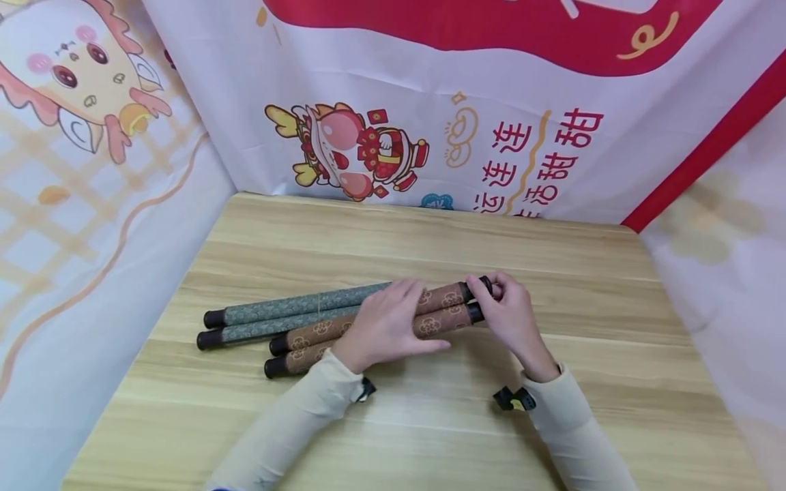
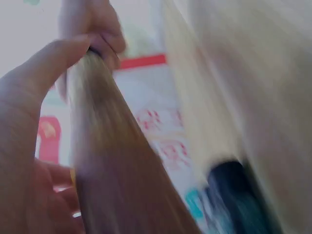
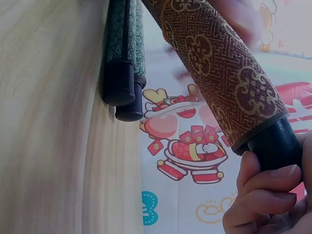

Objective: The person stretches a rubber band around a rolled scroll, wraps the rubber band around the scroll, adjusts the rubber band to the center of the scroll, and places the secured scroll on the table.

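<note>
Two brown scrolls (image 1: 443,298) with gold flower patterns and black end knobs lie side by side, their right ends raised off the table. My right hand (image 1: 508,310) pinches the black knob (image 3: 275,146) of a brown scroll; its curled fingers show in the right wrist view. My left hand (image 1: 387,324) straddles the middle of the brown scrolls, fingers over the far side and thumb held straight and apart. Motion blurs it in the left wrist view. Two green patterned scrolls (image 1: 270,314) with dark knobs lie behind, partly covered by the brown ones and my left hand.
The wood-grain tabletop (image 1: 430,436) runs up to a white printed cloth (image 1: 233,82) with cartoon figures and red lettering. More cloth hangs at both sides. A small dark device (image 1: 514,399) sits at the right wrist.
</note>
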{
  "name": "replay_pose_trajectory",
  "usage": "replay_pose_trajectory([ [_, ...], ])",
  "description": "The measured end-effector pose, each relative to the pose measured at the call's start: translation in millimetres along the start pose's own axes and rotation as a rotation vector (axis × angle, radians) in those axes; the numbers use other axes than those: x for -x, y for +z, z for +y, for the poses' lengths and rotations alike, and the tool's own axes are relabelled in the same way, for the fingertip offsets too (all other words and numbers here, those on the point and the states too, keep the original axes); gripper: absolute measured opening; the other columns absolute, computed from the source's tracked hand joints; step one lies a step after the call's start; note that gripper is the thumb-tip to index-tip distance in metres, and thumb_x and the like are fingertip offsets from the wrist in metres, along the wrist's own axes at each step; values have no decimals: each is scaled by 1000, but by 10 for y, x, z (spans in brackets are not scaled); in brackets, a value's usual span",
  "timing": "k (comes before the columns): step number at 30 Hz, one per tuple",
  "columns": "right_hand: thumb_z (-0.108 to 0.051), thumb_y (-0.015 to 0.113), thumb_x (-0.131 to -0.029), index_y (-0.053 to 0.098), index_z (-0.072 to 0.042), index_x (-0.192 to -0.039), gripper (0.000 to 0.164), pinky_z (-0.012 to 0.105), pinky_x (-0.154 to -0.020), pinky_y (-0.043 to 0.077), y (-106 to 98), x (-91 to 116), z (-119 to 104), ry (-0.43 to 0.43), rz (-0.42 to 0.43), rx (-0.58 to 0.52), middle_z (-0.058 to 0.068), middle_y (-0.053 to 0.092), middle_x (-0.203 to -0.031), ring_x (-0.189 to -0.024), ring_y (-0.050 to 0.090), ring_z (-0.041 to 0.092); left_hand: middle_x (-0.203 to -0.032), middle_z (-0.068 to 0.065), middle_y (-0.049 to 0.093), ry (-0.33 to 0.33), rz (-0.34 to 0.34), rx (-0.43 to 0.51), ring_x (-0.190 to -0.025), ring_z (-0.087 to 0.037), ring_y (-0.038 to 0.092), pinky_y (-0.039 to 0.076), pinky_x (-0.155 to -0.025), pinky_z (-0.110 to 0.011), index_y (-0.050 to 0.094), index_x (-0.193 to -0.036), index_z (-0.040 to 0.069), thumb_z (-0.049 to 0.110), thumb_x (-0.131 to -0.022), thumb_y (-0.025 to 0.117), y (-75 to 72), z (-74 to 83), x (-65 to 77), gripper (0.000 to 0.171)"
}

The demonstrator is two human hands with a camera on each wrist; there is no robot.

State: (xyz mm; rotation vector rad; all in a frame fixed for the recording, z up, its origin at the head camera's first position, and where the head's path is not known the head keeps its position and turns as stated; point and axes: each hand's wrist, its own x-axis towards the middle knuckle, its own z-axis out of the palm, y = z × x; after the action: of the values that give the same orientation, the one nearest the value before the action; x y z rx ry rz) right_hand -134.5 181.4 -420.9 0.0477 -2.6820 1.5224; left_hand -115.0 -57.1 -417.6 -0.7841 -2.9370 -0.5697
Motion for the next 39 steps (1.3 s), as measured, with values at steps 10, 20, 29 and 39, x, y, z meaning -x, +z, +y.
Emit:
replay_pose_trajectory([
  [10, -48, 65, -103, 70, -3, -108, 45, 23, -59, 53, -27, 5, -26, -15, -2, -27, 15, 79, -87, -67, 67, 13, -152, -8, 62, -27, 16, -137, -134, -28, 64, 58, -102, -50, 45, -157, 12, 61, -83, 82, 218, 154, -119, 96],
  [20, -51, 64, -103, 71, -5, -111, 47, 25, -57, 51, -69, -14, -35, -12, -23, -29, 14, 80, -91, -67, 67, 12, -142, -9, 67, -177, -28, -122, -123, -30, 68, 58, -101, -52, 53, -148, 11, 59, -77, 87, 165, -371, 413, 91],
  [29, -50, 63, -104, 70, -6, -106, 45, 27, -50, 44, -62, -9, 44, 3, -13, -36, 6, 69, -77, -59, 55, 14, -125, -9, 70, -148, -20, -93, -106, -28, 70, 61, -90, -48, 57, -139, 6, 54, -77, 90, 170, -498, 515, 85],
  [39, -48, 54, -108, 62, -4, -103, 45, 28, -60, 45, 32, -12, 77, 31, -19, 41, 9, 55, -88, -76, 52, 21, -125, -15, 72, -104, 6, -103, -106, -33, 72, 62, -88, -48, 58, -138, 3, 47, -75, 93, 193, -326, 345, 85],
])
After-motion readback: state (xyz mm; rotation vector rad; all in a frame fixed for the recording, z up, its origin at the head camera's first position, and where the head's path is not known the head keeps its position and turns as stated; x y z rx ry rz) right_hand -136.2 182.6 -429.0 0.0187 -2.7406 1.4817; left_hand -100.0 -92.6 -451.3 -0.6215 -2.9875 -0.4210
